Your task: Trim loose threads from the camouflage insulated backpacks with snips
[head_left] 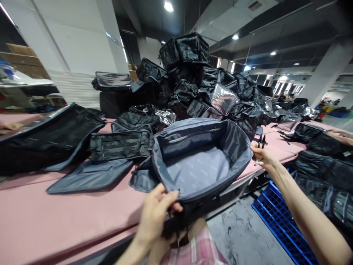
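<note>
The bag lining [197, 167] is grey-blue, the tabletop [91, 217] pink, the crate [280, 224] blue, piled bags [189, 49] dark camouflage.

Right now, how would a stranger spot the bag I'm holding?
Find the pink table. Over its near side, left hand and right hand grip the bag. Unlike the pile behind, it gapes toward you, showing pale print on grey lining.

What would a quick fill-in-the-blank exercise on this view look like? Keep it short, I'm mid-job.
1. The bag held between the left hand and the right hand is ____, so you can see into it.
2. The surface of the table is coloured ____.
3. The plastic crate near the table is coloured ____.

Missing words: open; pink; blue.
</note>
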{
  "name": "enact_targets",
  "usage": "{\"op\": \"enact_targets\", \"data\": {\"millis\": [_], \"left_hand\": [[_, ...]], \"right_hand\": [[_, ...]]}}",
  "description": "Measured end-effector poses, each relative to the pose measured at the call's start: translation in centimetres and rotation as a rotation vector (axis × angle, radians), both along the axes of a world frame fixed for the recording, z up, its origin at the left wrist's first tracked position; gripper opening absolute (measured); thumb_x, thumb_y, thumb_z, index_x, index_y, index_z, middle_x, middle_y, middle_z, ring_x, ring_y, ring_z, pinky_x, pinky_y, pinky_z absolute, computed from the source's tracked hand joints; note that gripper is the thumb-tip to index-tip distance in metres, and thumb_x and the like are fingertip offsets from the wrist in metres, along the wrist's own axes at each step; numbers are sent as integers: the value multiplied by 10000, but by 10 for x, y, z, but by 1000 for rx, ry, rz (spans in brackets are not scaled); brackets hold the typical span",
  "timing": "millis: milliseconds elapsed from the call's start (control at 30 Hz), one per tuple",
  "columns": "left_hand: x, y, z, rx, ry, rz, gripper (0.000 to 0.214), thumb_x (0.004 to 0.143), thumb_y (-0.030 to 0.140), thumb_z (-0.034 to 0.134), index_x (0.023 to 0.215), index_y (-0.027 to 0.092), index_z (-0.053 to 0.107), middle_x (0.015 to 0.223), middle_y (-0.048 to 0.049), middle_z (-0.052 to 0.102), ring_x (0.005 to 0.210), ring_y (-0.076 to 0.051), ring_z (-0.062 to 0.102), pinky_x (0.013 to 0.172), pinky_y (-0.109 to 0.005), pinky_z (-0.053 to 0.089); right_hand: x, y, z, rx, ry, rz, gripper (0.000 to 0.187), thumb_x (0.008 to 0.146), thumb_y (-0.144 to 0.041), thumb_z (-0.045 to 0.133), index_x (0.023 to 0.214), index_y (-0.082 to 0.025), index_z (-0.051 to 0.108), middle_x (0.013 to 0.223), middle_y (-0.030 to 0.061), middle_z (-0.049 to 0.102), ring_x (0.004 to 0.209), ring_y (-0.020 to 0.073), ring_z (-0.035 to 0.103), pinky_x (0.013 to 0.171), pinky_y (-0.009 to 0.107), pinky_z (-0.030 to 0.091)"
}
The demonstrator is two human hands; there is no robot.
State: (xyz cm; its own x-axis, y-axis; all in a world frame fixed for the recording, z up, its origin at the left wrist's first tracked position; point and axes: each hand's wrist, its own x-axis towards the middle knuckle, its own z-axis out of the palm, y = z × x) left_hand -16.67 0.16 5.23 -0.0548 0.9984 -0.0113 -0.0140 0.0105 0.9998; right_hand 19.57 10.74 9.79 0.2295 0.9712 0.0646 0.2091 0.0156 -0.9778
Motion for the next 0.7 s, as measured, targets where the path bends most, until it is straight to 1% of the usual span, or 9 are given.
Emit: {"op": "enact_targets", "data": {"millis": [67,133,200,300,333,400,500,600,700], "left_hand": [[-37,2,22,-10,246,-63,352,612,502,617,544,175,506,457,19,526,439,-131,487,458,-227,383],[-51,-3,51,-2,501,-129,427,616,527,624,432,175,468,399,35,450,387,-84,369,407,-199,270],[-38,-7,79,84,616,-153,449,596,509,658,374,172,460,347,50,360,357,-53,258,403,-192,183],[24,12,98,259,491,-300,305,577,339,693,381,177,525,369,43,432,373,-67,328,431,-191,237],[50,24,96,277,459,-413,198,588,262,672,429,182,585,406,34,492,398,-81,383,444,-192,263],[102,49,76,225,404,-598,139,576,142,630,443,177,613,414,17,521,416,-97,432,448,-197,286],[166,70,33,37,373,-609,259,546,169,677,338,174,523,300,27,383,350,-90,366,419,-212,282],[204,68,4,-3,308,-686,309,536,224,709,316,178,498,273,29,333,332,-90,344,403,-221,294],[219,59,-4,-69,311,-686,192,531,142,675,375,164,565,314,6,426,342,-101,397,392,-219,315]], "right_hand": [[-15,-16,-5,-24,56,57,360,552,-450,687,626,-200,438,396,-118,193,356,24,145,368,199,181],[-25,-35,-11,-55,141,100,363,530,-434,716,665,-188,487,393,-120,204,351,19,153,369,195,194],[-29,-54,-17,-89,231,121,354,529,-398,743,702,-183,523,397,-121,218,345,16,159,368,195,217],[-23,-77,-23,-113,289,92,358,513,-366,777,700,-185,531,417,-109,273,348,11,155,356,193,193],[-20,-83,-24,-119,284,77,366,507,-363,785,700,-187,529,426,-104,293,351,9,154,355,190,178],[-12,-94,-28,-127,271,46,375,509,-360,792,720,-189,533,444,-101,310,358,6,150,356,181,154],[-5,-109,-32,-140,228,8,365,533,-372,782,737,-190,540,459,-102,291,366,8,148,356,175,140],[-2,-121,-36,-171,183,-12,365,534,-392,779,712,-186,536,480,-97,290,369,5,161,350,168,138],[0,-130,-37,-225,181,-26,379,527,-397,791,697,-180,531,498,-88,313,378,3,186,352,160,141]]}}
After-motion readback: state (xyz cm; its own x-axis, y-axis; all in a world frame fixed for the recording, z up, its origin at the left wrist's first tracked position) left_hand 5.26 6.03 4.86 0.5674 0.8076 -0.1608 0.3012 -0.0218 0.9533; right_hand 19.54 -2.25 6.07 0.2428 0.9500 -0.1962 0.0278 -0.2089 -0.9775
